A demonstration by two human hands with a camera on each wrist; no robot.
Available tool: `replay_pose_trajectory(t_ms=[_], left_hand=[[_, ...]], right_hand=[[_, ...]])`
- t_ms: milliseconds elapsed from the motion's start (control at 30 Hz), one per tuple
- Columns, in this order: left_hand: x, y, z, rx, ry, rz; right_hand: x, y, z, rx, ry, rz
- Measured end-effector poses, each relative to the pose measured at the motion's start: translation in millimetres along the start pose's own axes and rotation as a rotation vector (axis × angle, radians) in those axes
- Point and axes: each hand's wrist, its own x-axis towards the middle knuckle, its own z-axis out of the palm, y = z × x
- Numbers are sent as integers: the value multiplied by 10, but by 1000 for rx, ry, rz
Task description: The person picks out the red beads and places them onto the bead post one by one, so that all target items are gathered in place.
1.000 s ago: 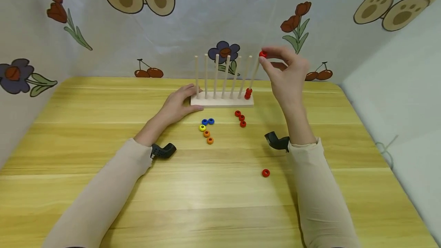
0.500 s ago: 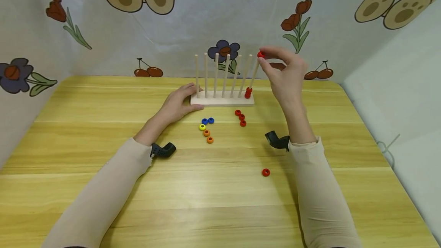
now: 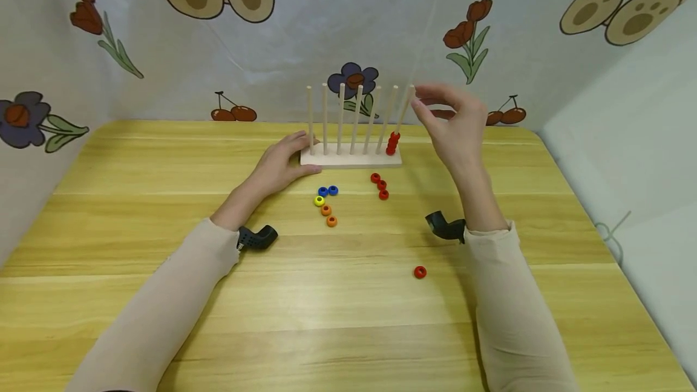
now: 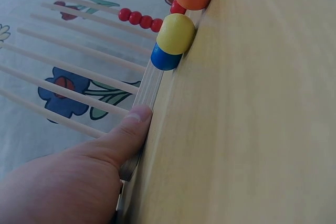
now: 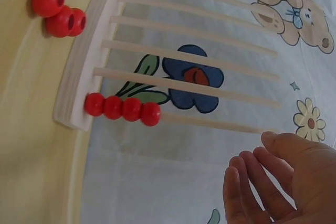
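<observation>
A wooden peg rack (image 3: 348, 160) with several upright pegs stands toward the back of the table. My left hand (image 3: 280, 162) grips the left end of its base, thumb (image 4: 137, 116) on the front edge and fingers behind. Several red beads (image 5: 122, 108) are stacked at the bottom of the rightmost peg. My right hand (image 3: 456, 123) is at the top of that peg, fingers loosely bent with nothing between them. In the right wrist view its thumb tip (image 5: 270, 139) is close to the peg's end; whether they touch I cannot tell.
In front of the rack lie three loose red beads (image 3: 382, 185), two blue beads (image 3: 323, 192), a yellow bead (image 3: 319, 201) and two orange beads (image 3: 331, 221). Another red bead (image 3: 420, 272) lies nearer on the table (image 3: 305, 319). A patterned cloth (image 3: 305, 35) hangs behind.
The red bead that my right hand pinched at the peg's top has dropped onto the stack below. The right fingers have let go and shifted slightly right. My left hand stays put.
</observation>
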Motion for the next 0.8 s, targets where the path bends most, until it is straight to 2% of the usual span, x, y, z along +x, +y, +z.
replay_pose_trajectory(t_ms=[167, 433, 800], left_hand=[[-9, 1, -8, -1, 0, -4], [-32, -28, -19, -4, -9, -16], [-2, 15, -9, -6, -8, 6]], right_hand=[[-78, 145, -44, -19, -40, 45], [-272, 323, -38, -41, -131, 72], [-394, 362, 61, -65, -241, 90]])
